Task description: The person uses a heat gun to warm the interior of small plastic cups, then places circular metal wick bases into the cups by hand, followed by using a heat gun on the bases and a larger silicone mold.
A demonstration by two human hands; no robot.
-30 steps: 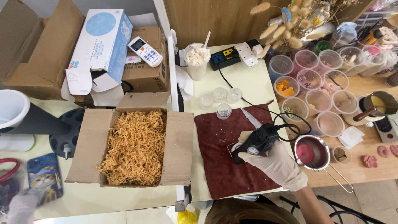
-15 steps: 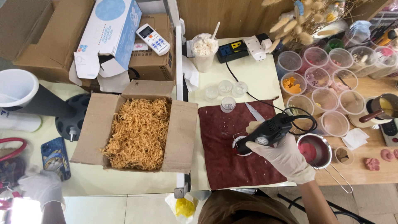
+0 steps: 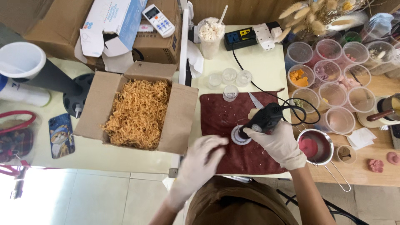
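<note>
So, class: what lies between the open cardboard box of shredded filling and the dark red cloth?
In the head view, only a bare strip of pale table separates the cardboard box from the dark red cloth.

My left hand [image 3: 204, 156] is motion-blurred beside my grip; my right hand [image 3: 278, 143] covers the black tool's [image 3: 263, 118] handle, its tip hiding the small round piece [image 3: 241, 135].

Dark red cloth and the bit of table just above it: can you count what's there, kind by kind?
small clear jars, three above the cloth and one on its edge: 4
knife: 1
black corded tool, gripped by the right hand: 1
small round dish under the tool's tip: 1
Total: 7
</note>
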